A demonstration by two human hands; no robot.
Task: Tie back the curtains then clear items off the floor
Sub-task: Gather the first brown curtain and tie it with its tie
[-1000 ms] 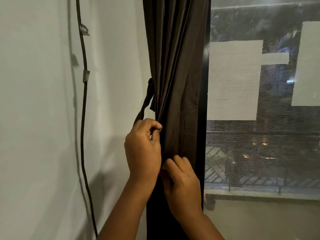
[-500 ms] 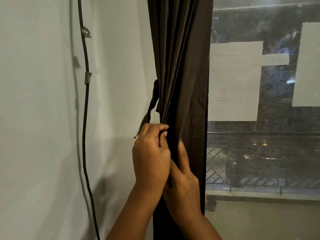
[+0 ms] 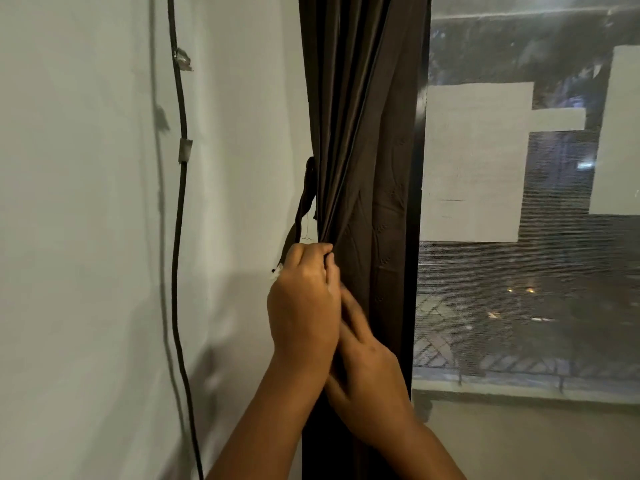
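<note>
Both hands are moving closer together, left hand (image 3: 304, 303) gripping the long dark brown curtain (image 3: 360, 140) beside its thin tie strap (image 3: 304, 202), right hand (image 3: 367, 372) reaching flat behind it.

A pale wall (image 3: 104, 237) carries what shows here. A black cable (image 3: 180, 209) runs down it, well left of the dark curtain (image 3: 360, 133), pinned by two small clips (image 3: 184, 151). Just left of the curtain's edge, a dark tie-back strap (image 3: 304, 202) hangs against the wall.

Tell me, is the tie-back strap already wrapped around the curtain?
No, the strap hangs beside the bunched curtain, at its left edge.
</note>
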